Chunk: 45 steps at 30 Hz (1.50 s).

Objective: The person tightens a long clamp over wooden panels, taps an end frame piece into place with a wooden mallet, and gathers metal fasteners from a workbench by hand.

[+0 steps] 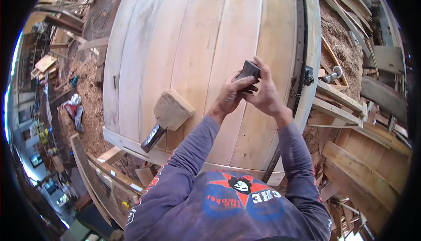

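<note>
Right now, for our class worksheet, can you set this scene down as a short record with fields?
Left hand: gripping a dark block
Right hand: holding the same block
Beneath: pale wooden boards
Left of the hands: what looks like a mallet, lying on the boards
Right of the hands: dark strip running along the boards
Floor: sawdust

Planks (360, 167) lie around a shavings-strewn floor (90, 109).

Beyond the dark block (250, 70), the planks (239, 17) offer open passage; leftward and nearer, the wooden mallet (174, 111) obstructs.
</note>
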### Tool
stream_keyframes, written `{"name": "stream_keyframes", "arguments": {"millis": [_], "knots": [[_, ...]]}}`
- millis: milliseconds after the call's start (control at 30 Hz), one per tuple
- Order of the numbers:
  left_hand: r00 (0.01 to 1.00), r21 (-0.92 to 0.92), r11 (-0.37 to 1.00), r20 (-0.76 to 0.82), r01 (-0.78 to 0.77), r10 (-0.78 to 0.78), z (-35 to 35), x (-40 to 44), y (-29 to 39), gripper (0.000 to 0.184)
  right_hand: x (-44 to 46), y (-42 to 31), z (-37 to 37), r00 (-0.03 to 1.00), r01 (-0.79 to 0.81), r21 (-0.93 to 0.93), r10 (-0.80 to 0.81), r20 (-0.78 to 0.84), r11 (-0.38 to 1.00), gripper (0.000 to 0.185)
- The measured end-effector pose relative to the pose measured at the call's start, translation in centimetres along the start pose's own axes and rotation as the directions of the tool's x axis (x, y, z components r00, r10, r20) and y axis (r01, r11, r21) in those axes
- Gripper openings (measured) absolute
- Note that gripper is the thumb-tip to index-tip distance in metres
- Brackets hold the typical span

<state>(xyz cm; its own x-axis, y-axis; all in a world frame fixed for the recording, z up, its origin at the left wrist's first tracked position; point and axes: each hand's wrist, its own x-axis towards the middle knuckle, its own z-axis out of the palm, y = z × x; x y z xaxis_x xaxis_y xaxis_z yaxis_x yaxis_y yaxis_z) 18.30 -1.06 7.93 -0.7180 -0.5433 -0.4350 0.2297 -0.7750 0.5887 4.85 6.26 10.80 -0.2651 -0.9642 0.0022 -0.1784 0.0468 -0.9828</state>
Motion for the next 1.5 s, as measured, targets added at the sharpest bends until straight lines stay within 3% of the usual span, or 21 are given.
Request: {"name": "stream_keyframes", "arguments": {"millis": [100,133,167,233,267,400,533,633,700,767,900,967,1033,1067,1100,1133,1167,1233,1267,1333,1500], "knots": [[0.993,-0.041,0.998,0.109,0.047,-0.042,0.7,0.6,1.6,0.054,-0.2,-0.2,-5.0,0.987,0.043,-0.185,-0.012,0.163,0.982,0.099],[0.940,-0.098,0.986,0.326,0.137,-0.098,0.5,0.9,2.4,0.052,0.1,0.4,-6.4,0.945,-0.057,-0.156,0.104,0.310,0.986,0.100],[0.838,-0.141,0.961,0.529,0.238,-0.130,0.8,1.3,2.8,0.052,-0.2,0.8,-6.7,0.929,-0.158,0.048,0.132,0.345,0.986,0.074],[0.841,-0.100,0.965,0.519,0.240,-0.155,2.7,2.7,3.7,0.056,-0.3,3.9,-7.0,0.812,-0.501,0.454,0.219,0.540,0.737,0.043],[0.868,0.000,0.980,0.464,0.201,-0.178,3.2,3.9,4.4,0.054,-0.1,3.0,-7.3,0.831,-0.460,0.348,0.258,0.494,0.817,0.023],[1.000,0.451,0.892,0.016,0.000,-0.008,4.6,7.8,6.0,0.038,-0.1,2.9,-11.5,0.905,-0.426,0.092,0.426,0.013,0.900,0.022],[0.935,0.861,0.499,-0.253,0.101,0.248,0.2,9.1,4.7,0.080,-0.2,4.6,-12.0,0.958,-0.285,0.131,0.288,-0.007,0.950,0.014],[0.844,0.936,0.338,-0.261,0.101,0.469,-2.6,8.1,2.6,0.078,-0.4,4.5,-8.8,0.928,-0.362,-0.023,0.363,0.089,0.932,0.016],[0.823,0.915,0.401,-0.260,0.043,0.505,-3.1,6.3,3.6,0.084,-0.7,5.8,-7.3,0.932,-0.360,-0.041,0.361,0.023,0.932,0.018],[0.683,0.997,0.060,-0.070,0.039,0.727,-4.9,5.1,4.3,0.090,-0.8,6.7,-5.5,0.934,-0.357,-0.060,0.355,-0.039,0.932,0.020],[0.844,0.934,0.275,-0.331,0.229,0.421,-6.3,0.0,12.4,0.074,-0.6,8.9,-2.9,0.960,-0.280,-0.167,0.271,-0.074,0.945,0.023],[0.720,0.997,0.072,-0.062,0.017,0.691,-17.2,-0.6,12.9,0.060,-0.4,8.3,-2.0,0.984,-0.179,-0.418,0.166,-0.067,0.890,0.024],[0.465,0.985,-0.123,0.054,0.120,0.884,-30.1,-1.3,16.6,0.047,-1.4,11.7,-0.5,0.984,-0.016,-0.433,-0.063,-0.169,0.901,0.021],[0.345,0.952,0.031,-0.141,0.305,0.928,-29.7,-4.0,19.5,0.044,-1.7,10.4,0.0,0.972,-0.025,-0.456,-0.085,-0.218,0.889,0.019],[0.178,0.844,0.015,-0.131,0.536,0.975,-38.9,-5.0,20.2,0.046,-2.2,8.8,0.6,0.964,-0.041,-0.475,-0.091,-0.250,0.879,0.016],[0.107,0.617,0.158,-0.371,0.771,0.922,-38.1,-7.6,21.4,0.047,-2.5,8.7,1.1,0.955,-0.025,-0.480,-0.121,-0.270,0.877,0.016],[0.169,0.462,0.027,-0.378,0.887,0.910,-42.8,-9.7,22.1,0.045,-2.8,8.8,1.5,0.943,0.013,-0.544,-0.191,-0.272,0.839,0.014],[-0.157,0.343,0.519,-0.699,0.783,0.698,-39.8,-11.8,22.7,0.035,-2.7,9.2,2.0,0.919,0.043,-0.616,-0.273,-0.285,0.787,0.012],[-0.145,0.359,0.519,-0.699,0.775,0.700,-40.1,-12.1,22.6,0.035,-2.7,9.9,2.0,0.916,0.040,-0.628,-0.280,-0.288,0.777,0.011],[0.191,0.585,0.269,-0.605,0.766,0.773,-41.2,-13.9,22.4,0.026,-2.9,9.8,2.2,0.913,0.026,-0.641,-0.279,-0.297,0.767,0.011],[0.101,0.657,0.280,-0.478,0.700,0.872,-42.8,-11.1,21.4,0.022,-3.0,9.3,2.2,0.929,0.007,-0.670,-0.253,-0.271,0.743,0.015]]}}
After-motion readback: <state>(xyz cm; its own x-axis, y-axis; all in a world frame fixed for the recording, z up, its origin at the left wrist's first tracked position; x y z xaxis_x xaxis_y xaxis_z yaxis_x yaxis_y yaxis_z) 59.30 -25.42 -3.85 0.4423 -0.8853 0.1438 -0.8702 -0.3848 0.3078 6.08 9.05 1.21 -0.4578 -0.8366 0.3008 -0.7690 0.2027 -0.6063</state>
